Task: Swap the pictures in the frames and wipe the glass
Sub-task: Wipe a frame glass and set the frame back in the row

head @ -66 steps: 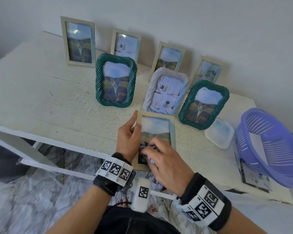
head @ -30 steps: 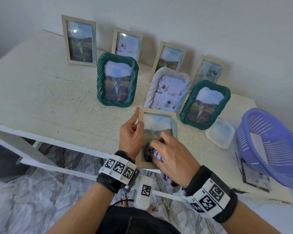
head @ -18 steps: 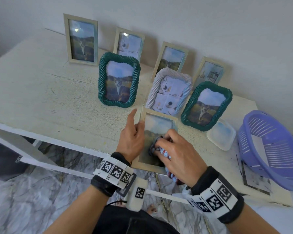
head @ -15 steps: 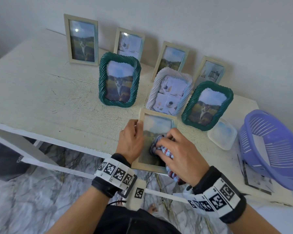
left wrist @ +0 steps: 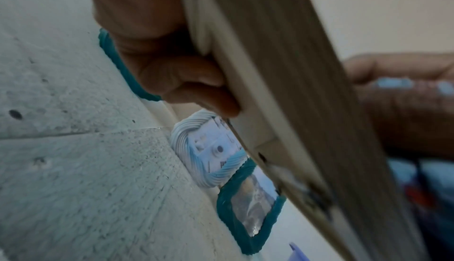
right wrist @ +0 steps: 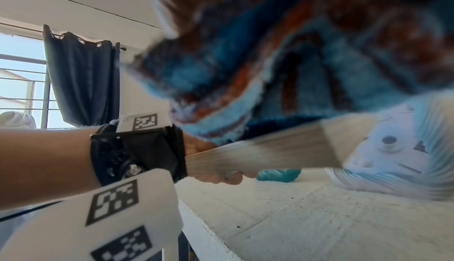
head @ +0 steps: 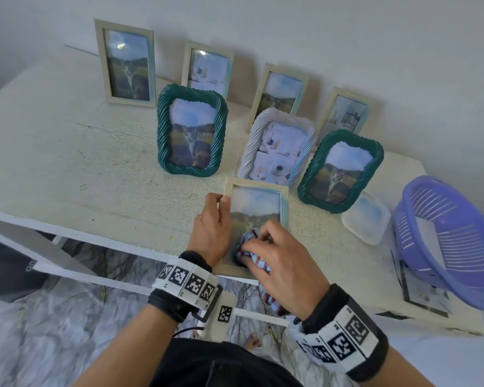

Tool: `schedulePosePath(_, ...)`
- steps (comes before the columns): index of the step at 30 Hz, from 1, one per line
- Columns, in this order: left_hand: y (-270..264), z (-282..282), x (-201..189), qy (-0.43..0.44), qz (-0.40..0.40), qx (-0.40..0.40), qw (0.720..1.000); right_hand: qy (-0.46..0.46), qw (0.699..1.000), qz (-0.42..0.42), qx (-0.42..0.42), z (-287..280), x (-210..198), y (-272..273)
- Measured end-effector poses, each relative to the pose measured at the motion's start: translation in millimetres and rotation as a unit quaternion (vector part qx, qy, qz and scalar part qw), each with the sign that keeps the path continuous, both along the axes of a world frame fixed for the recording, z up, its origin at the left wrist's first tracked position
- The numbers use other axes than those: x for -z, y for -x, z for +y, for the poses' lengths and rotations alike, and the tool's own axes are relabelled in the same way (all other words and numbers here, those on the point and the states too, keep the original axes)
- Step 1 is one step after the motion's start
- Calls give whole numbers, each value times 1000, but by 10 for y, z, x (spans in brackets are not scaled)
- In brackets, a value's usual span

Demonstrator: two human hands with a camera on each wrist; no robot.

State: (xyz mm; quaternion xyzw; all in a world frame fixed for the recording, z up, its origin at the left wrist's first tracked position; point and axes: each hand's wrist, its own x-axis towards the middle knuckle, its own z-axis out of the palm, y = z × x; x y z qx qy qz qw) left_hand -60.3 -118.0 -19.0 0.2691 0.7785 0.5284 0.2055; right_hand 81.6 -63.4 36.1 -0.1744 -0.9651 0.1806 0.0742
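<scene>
Left hand grips wooden frame at tabletop 6 o'clock edge; right hand, clutching cloth, has slid toward the glass's lower part: wiping underway.

Cloth blurred; basket cropped.

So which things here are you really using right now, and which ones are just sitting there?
In use:
- left hand, holding the wooden frame by its edge
- right hand, pressing the striped cloth on its glass

Just sitting there:
- purple basket
- clear plastic lid
- white twisted frame
- two green twisted frames
</scene>
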Motion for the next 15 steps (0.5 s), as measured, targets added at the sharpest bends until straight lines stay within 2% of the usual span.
schedulePosePath(5,-15,30,30,-10,-4,-9,1000,-5,1000,-19,-25,-45,28,68)
schedulePosePath(11,48,59,44,-28,8,-16,999,-24,1000,3,8,37,2,152)
schedulePosePath(15,47,27,91,-57,35,4,998,0,999,-33,-38,-64,8,115)
